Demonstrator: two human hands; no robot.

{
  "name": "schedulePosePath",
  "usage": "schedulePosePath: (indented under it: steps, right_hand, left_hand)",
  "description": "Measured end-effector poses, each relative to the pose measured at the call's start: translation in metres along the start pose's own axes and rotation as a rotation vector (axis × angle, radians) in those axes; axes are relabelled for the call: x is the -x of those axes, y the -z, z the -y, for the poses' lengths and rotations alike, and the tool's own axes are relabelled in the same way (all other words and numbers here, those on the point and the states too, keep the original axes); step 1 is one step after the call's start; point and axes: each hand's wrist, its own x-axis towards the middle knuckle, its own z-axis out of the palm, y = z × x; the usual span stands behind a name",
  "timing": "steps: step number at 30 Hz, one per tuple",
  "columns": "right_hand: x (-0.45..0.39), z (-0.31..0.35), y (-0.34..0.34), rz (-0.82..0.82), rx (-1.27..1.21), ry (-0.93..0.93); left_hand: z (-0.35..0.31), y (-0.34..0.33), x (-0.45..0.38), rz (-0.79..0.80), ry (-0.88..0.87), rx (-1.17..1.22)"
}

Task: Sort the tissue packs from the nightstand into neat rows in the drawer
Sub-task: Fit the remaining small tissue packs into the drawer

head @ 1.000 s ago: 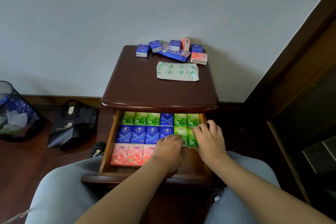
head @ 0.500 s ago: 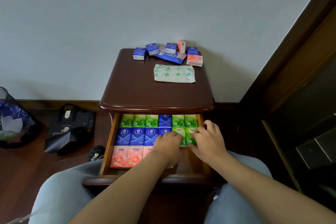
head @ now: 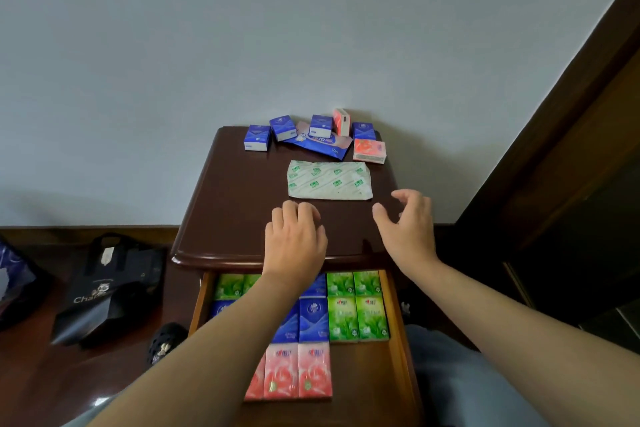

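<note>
The open drawer (head: 391, 319) holds rows of green packs (head: 356, 319), blue packs (head: 313, 321) and pink packs (head: 298, 371); my left forearm hides part of them. On the nightstand (head: 239, 211), several blue packs (head: 257, 138) and two pink packs (head: 369, 151) lie at the back by the wall. A flat blue wrapper (head: 322, 143) and a white-green wrapper (head: 330, 180) lie there too. My left hand (head: 294, 241) hovers over the nightstand's front with loosely curled fingers, holding nothing. My right hand (head: 407, 227) is spread and empty, just right of the white-green wrapper.
A dark shopping bag (head: 110, 288) and a dark shoe (head: 164, 343) sit on the wooden floor to the left. A dark wooden frame (head: 554, 149) rises on the right. The grey wall stands directly behind the nightstand.
Both hands have left the green packs in the drawer and risen over the nightstand top. The camera has tilted up and moved closer.
</note>
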Motion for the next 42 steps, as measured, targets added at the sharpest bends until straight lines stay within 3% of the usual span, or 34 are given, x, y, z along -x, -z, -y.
schedulePosePath:
  steps: [7,15,20,22,25,28,30,36,42]
  right_hand:
    - [-0.094,0.011,-0.054,-0.092,0.049,-0.151]
    - [-0.169,0.022,-0.108,-0.087,0.229,-0.39]
    - [-0.164,0.02,-0.097,-0.118,0.214,-0.354]
    - [-0.146,0.025,-0.087,-0.172,0.141,-0.269]
    - [-0.099,0.027,-0.08,-0.2,0.04,0.111]
    - [-0.052,0.018,-0.082,-0.07,0.179,0.523]
    - [-0.042,0.014,-0.085,0.031,0.333,0.676]
    - [-0.043,0.012,-0.088,0.17,0.339,0.639]
    - [-0.047,0.01,-0.091,0.237,0.31,0.666]
  left_hand:
    - [0.015,-0.037,-0.031,-0.12,0.091,0.014]
    - [0.016,-0.049,-0.031,-0.146,0.021,-0.005]
    - [0.017,-0.049,-0.031,-0.128,0.021,-0.005]
    - [0.016,-0.046,-0.031,-0.111,0.027,0.002]
    - [0.014,-0.04,-0.031,-0.096,0.053,0.06]
    - [0.019,-0.029,-0.036,-0.125,0.228,0.321]
    - [0.032,-0.022,-0.044,-0.139,0.316,0.449]
    - [0.087,-0.015,-0.075,-0.109,0.322,0.252]
    - [0.098,-0.035,-0.13,-0.084,0.23,0.298]
